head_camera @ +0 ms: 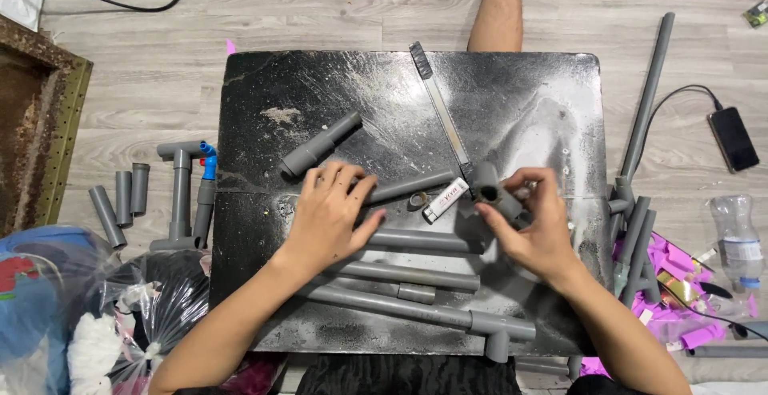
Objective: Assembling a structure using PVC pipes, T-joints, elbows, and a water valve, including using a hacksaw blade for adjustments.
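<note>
head view: two hands, left hand [330,215] on pipe [400,188], right hand [538,231] gripping fitting [490,188].

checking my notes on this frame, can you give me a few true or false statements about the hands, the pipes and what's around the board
1. The right hand holds a grey pipe fitting. True.
2. The left hand is lifted clear of the pipes. False: it rests on the grey pipes lying on the black board.
3. A hacksaw blade lies on the board. True.
4. The phone lies on the board. False: it lies on the wooden floor, right of the board.
5. A clear plastic bottle lies on the floor at the right. True.
6. The white tube stands upright. False: it lies flat between the hands.
</note>
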